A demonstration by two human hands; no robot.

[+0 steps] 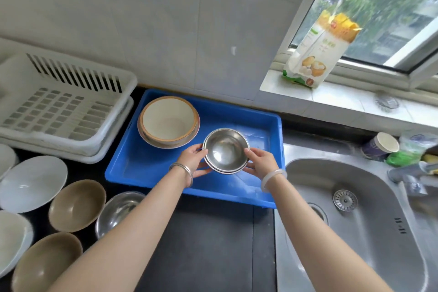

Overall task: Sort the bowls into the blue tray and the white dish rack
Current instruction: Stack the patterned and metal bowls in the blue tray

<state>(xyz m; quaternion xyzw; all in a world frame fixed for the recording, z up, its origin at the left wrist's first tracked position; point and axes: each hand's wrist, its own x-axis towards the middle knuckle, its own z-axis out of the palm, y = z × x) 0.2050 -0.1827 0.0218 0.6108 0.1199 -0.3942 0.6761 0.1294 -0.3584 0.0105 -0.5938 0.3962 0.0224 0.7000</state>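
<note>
Pale glazed wall tiles back the dark matte bench (208,244), and I see a brushed steel sink (369,208) to the right under the window sill. My left hand (193,161) and right hand (262,162) grip opposite rims of a small stack of round, shiny steel bowls (225,150), fingers (247,152) curled closed on the edges; I cannot tell if the stack rests on the tray floor or hangs just above it. It sits over the middle of the glossy rectangular blue tray (147,168). At the tray's far-left corner, cream ceramic bowls (168,121) with tan rims nest together. Left of the tray stands the slotted white plastic dish rack (59,106), nothing in it. On the bench near me wait smooth brown bowls (77,205), white bowls (33,182) and another steel bowl (118,211).
</note>
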